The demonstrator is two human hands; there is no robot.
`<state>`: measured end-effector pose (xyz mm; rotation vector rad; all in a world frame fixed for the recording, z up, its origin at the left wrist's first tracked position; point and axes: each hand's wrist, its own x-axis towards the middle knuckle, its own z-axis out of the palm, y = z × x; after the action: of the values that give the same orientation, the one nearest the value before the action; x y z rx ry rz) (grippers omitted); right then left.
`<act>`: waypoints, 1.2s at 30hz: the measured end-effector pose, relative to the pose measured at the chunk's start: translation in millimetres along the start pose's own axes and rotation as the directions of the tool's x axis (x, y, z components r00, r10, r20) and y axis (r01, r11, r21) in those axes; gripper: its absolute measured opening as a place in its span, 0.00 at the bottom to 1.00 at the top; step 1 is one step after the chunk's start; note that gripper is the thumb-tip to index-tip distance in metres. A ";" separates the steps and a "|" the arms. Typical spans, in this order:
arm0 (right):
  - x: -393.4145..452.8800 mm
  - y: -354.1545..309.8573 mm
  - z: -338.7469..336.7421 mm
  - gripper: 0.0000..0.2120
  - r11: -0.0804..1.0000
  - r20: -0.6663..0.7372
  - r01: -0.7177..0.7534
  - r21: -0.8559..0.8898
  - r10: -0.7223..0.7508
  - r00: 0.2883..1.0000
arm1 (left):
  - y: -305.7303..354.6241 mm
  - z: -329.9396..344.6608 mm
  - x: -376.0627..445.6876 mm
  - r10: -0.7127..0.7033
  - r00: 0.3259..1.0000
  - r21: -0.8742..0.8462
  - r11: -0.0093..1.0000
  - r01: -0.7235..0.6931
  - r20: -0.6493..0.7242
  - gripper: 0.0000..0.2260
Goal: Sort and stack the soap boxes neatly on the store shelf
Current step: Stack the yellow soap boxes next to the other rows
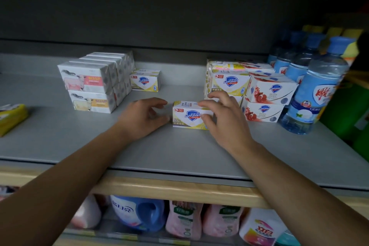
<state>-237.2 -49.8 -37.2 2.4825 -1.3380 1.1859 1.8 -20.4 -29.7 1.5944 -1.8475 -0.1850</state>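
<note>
Near the middle of the grey shelf (60, 142) lies a yellow-and-white Safeguard soap box (188, 115), flat on its long side with its printed front facing near. On its right end rests the right hand (221, 118), fingers curled over the top edge and thumb on the front face, gripping that end. Just left of the box hovers the left hand (143, 118), fingers loosely curved and holding nothing; whether its fingertips touch the box cannot be told.

Farther back on the left stands a block of white sheep-print soap boxes (89, 86), stacked two high in a row running far. Just right of them, against the far side, sits another small stack of yellow Safeguard boxes (145, 81). To the right of the hands is a taller stack of yellow Safeguard boxes (228, 83), and touching it on the right, two red-and-white Safeguard boxes (268, 96) one on top of the other. Water bottles (315, 90) with blue caps line the right end. A yellow packet (11, 118) lies at the left edge. Below, a lower shelf holds detergent bottles and pouches (179, 217).
</note>
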 end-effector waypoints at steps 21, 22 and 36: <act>79.7 -71.0 99.8 0.39 0.955 0.370 0.130 -0.267 -0.023 0.929 | -80.8 -62.8 -66.6 -0.076 0.994 0.463 0.886 0.032 0.077 0.40; 87.7 -73.0 109.1 0.39 0.955 0.373 0.118 -0.271 -0.008 0.928 | -81.9 -61.8 -65.5 -0.077 0.994 0.459 0.888 0.032 0.080 0.39; 146.5 -81.4 170.5 0.41 0.955 0.373 0.049 -0.294 0.067 0.925 | -85.2 -58.9 -63.0 -0.142 0.986 0.406 0.909 0.094 0.091 0.28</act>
<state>-29.5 -168.1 -36.6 2.5568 -1.4806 0.4600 106.5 35.7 -54.1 2.0161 -1.9707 0.0535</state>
